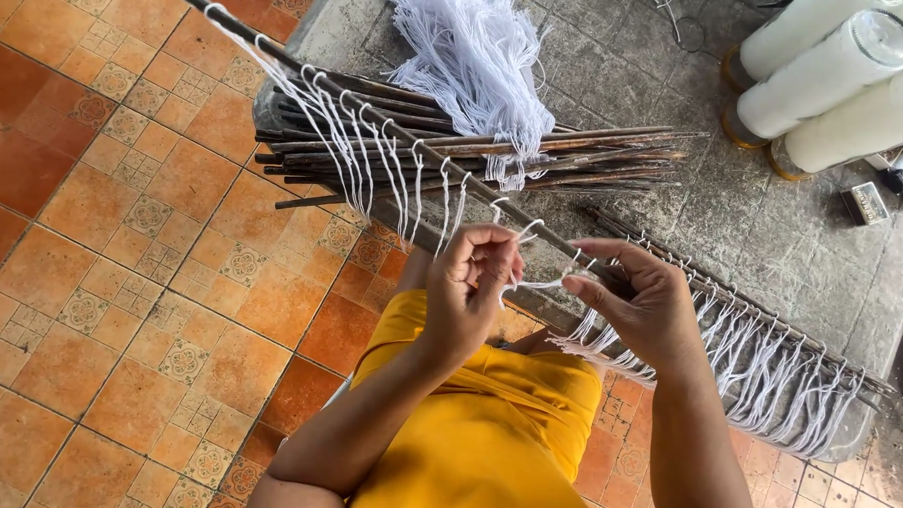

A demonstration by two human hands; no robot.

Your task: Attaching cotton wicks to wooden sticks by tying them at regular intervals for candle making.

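— Hands? Left hand [470,285] and right hand [638,301] each pinch a white string [538,284] at the rod [396,132].

— Surroundings? Rod crosses the slab [753,224] edge, sticks [475,155] behind; open tiled floor [101,272] lies left.

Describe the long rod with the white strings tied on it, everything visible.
The rod is thin, dark and looks like wood or metal. It runs diagonally from the upper left to the lower right, partly over a grey concrete slab. White strings are looped on along its length and hang down in rows, spaced at the upper end, denser at the lower. The left hand and right hand meet at its middle, pinching a string. It crosses over a bundle of dark sticks.
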